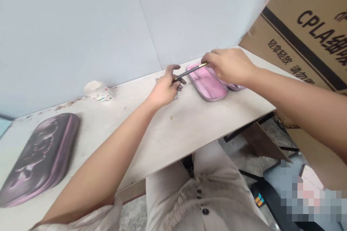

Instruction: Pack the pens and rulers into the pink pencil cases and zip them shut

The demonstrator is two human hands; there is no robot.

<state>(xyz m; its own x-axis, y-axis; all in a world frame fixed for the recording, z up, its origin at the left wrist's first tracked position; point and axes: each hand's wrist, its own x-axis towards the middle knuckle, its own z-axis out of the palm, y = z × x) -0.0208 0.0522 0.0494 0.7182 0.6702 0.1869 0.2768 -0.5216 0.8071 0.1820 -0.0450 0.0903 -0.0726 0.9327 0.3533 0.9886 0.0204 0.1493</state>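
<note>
A slender black pen with gold-coloured parts point(191, 70) slants between my two hands above the table. My right hand point(227, 65) is closed, pinching its upper right end. At its lower left end, the thumb and some fingers of my left hand point(166, 88) close on it, while the index finger stretches out above. Beneath my right hand lies an opened zip case with a pink lining point(207, 85), partly hidden by that hand. Small bits of a grey patterned thing point(176, 97) peek out from under my left hand; its kind is hidden.
A closed dark grey and pink hard case point(40, 155) lies at the table's left. A white patterned paper cup point(99, 92) rests tipped near the wall point(81, 25). A large cardboard box point(292, 32) stands at the right, beyond the white table point(189, 126).
</note>
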